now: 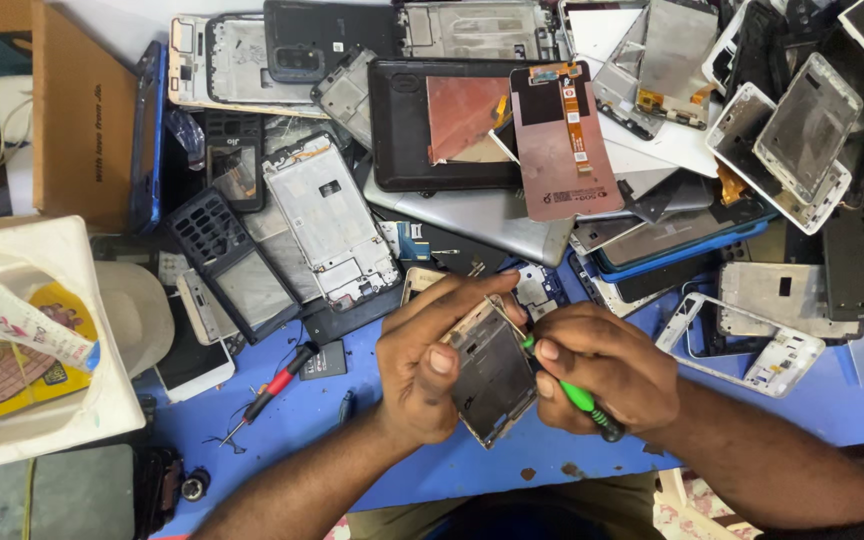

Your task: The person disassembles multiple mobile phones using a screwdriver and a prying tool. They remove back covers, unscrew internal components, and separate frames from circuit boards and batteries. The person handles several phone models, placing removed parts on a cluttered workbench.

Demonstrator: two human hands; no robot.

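Phone frame (492, 375), a bare metal mid-chassis, is held above the blue worktop (432, 470) at the near edge, its long axis tilted from upper left to lower right. Left hand (422, 370) clamps its left edge, thumb pressed on the face. Right hand (602, 375) lies just right of it, fingers closed around a green-handled screwdriver (577, 397) whose tip meets the frame's upper right edge.

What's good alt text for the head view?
Left hand holds a phone frame over a blue table while the right hand works a green screwdriver at its upper edge. Phone parts are heaped behind; a red screwdriver and a white tray lie to the left.
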